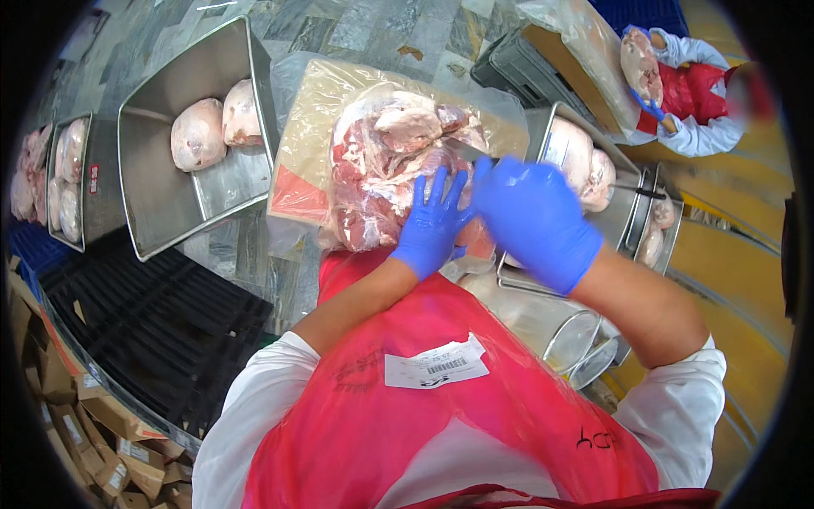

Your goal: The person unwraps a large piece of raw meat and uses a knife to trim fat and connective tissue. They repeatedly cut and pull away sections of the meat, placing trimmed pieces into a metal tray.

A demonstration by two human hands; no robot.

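A large lump of raw meat (373, 182), red with pale fat, rests in clear plastic on a cardboard box (297, 157) in front of me. My left hand (431, 225), in a blue glove, lies on the meat's near right side with its fingers spread. My right hand (536, 222), gloved in blue too, is closed in a fist just to its right and slightly blurred. From this fist a grey knife blade (463, 149) points left over the meat; the handle is hidden in the glove.
To the left stands a deep metal bin (140, 170) holding two pale meat pieces (199, 134). More metal bins with meat are at far left and right. A black slatted pallet (161, 305) and cardboard boxes (110, 424) lie lower left. At upper right a co-worker (691, 93) holds meat.
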